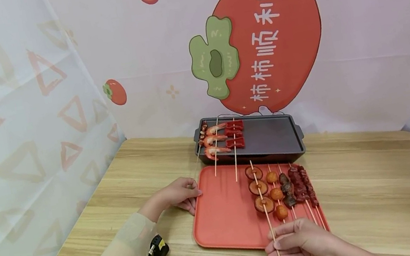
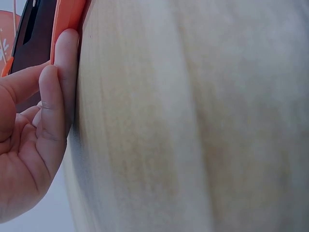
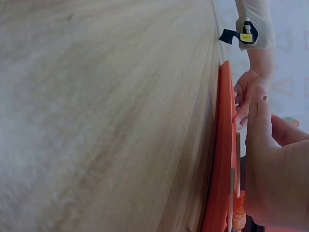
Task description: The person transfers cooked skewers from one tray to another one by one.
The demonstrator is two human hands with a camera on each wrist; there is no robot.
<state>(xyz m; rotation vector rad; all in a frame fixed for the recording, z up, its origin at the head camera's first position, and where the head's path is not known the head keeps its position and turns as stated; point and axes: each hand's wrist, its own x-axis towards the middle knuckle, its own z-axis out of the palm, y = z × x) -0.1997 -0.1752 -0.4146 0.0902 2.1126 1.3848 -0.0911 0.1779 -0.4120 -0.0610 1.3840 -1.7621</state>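
Along the near edge of the wooden bench [image 1: 376,182], the right hand [image 1: 306,243] is pinching the bare end of the mushroom skewer [image 1: 261,194], thumb and fingers clamped on the stick where it is overhanging the near rim of the red tray [image 1: 222,214]. That skewer is lying w/ its three mushroom slices on the tray, leftmost of a row; just beside it are sitting a skewer of round orange balls [image 1: 276,194], then a dark meat skewer [image 1: 288,193] and red meat skewers [image 1: 302,184]. At the tray's left edge the left hand [image 1: 177,194] is resting on the bench, fingers lying fairly straight & relaxed, fingertips [image 2: 65,58] touching the tray's side; it's gripping nothing. Behind the tray, toward the far edge, a dark grill pan [image 1: 266,136] is carrying shrimp skewers [image 1: 215,142] and a skewer of red chunks [image 1: 234,134] at its left end, sticks sticking out over the tray. Risks from here, as I'm judging: the grip is sitting far out on the stick end, so lifting could let the loaded end droop or swing, and a slice could be sliding off. The neighbours are lying v. close, so a sideways drag may be snagging or rolling the ball skewer. The tray could also be shifting if the left hand isn't bracing it.
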